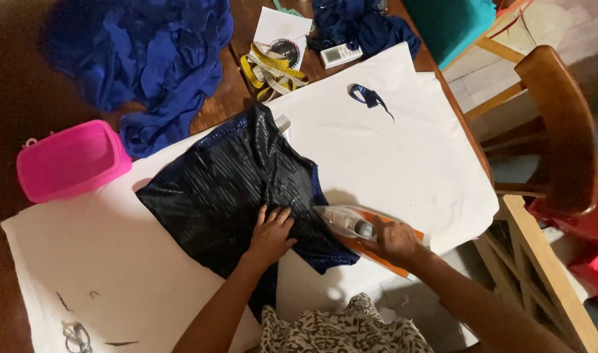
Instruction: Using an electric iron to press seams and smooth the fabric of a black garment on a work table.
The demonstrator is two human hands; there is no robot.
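White cloth is spread over the table, and on it the dark blue shiny fabric lies mostly flat. Its lower right edge is met by the orange-and-white iron, gripped by the right hand. The left hand is pressed on the fabric, fingers spread. Pressing seems only partly done.

- The right hand covers the iron's handle.
- The iron's far side is hidden by its own body.
- Left of the iron, the left hand hides part of the dark shiny fabric.
- The glasses are cut by the bottom edge.
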